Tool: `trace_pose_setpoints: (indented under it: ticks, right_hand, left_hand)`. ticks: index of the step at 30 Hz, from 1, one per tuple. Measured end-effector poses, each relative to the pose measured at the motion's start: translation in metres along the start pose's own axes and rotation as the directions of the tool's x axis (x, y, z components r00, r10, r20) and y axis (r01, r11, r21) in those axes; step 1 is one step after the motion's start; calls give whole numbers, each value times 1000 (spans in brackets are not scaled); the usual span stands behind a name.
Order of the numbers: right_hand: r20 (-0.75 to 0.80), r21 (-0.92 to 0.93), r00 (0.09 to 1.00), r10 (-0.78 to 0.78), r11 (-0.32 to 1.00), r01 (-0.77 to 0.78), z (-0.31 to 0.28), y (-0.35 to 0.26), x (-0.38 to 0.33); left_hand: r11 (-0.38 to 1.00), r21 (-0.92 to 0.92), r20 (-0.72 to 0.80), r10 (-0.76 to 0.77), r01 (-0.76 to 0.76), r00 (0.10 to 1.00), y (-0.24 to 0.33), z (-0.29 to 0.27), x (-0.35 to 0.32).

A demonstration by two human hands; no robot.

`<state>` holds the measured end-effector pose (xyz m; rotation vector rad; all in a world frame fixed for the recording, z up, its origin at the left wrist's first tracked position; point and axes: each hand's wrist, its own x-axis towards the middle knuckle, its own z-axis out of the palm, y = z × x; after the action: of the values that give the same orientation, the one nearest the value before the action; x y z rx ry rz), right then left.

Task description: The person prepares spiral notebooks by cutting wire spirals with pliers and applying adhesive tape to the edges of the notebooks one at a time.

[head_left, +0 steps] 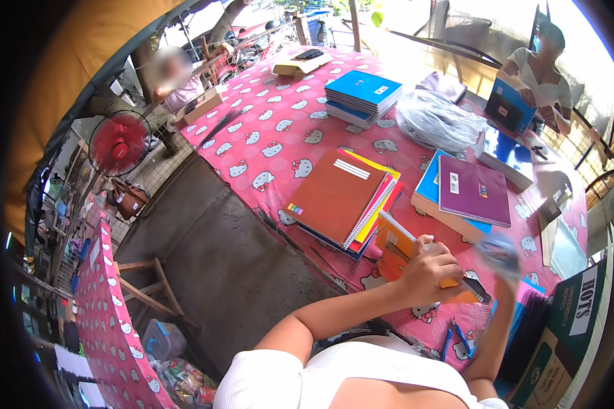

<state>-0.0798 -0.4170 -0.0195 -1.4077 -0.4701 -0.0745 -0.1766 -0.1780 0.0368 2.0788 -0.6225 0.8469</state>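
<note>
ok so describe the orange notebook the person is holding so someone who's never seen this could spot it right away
Start at the long table under the pink patterned tablecloth and go to its near edge, right of the fanned pile of spiral notebooks topped by a brown cover. There the left hand grips the orange spiral-bound notebook. It alone is held and tilted up; the others lie flat in stacks.

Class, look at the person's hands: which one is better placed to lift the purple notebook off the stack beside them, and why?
Probably the right hand: it hovers, blurred, just below the purple notebook. The left hand already grips the orange notebook.
</note>
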Motion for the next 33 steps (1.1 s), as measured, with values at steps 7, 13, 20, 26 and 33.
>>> trace_pose_setpoints:
  ticks: [7, 13, 20, 26, 33]
  right_hand:
    - [208, -303, 952, 224, 940, -155, -46, -3, -37]
    - [296, -474, 954, 38, 873, 113, -36, -10, -28]
    - [300, -570, 893, 335, 814, -114, -15, -28, -7]
    - [387, -384, 888, 248, 919, -90, 13, -51, 5]
    - [338, -690, 890, 306, 723, 14, 20, -24, 11]
  left_hand:
    - [999, 52, 10, -12, 12, 1000, -6, 4, 2]
    - [997, 8, 65, -82, 82, 995, -5, 1, 2]
    - [983, -33, 83, -177, 180, 981, -2, -3, 4]
    - [987, -2, 158, -156, 158, 975, -10, -7, 5]
    - [934, 292, 130, -252, 206, 959, -13, -41, 10]
